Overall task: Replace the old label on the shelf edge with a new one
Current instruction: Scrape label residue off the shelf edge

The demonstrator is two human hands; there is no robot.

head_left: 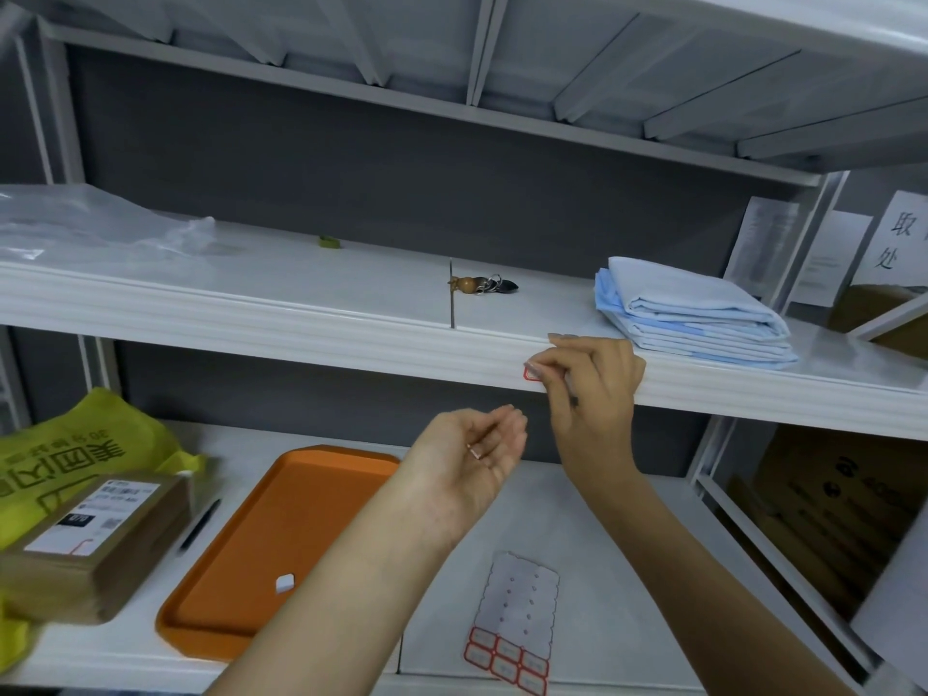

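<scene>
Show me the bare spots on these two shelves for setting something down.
Middle shelf: wide bare stretch between plastic bag and keychain. Lower shelf: bare strip between orange tray and label sheet, partly under the left forearm. Crowded lower left: yellow bag, parcel, pen.

A red-bordered label (531,372) sits on the white shelf edge (301,334) right of centre, only its left end showing. The label sheet (519,595) lies flat at lower centre, six stickers left.

Right hand (597,389) pinched — left hand (472,447) palm-up.
</scene>
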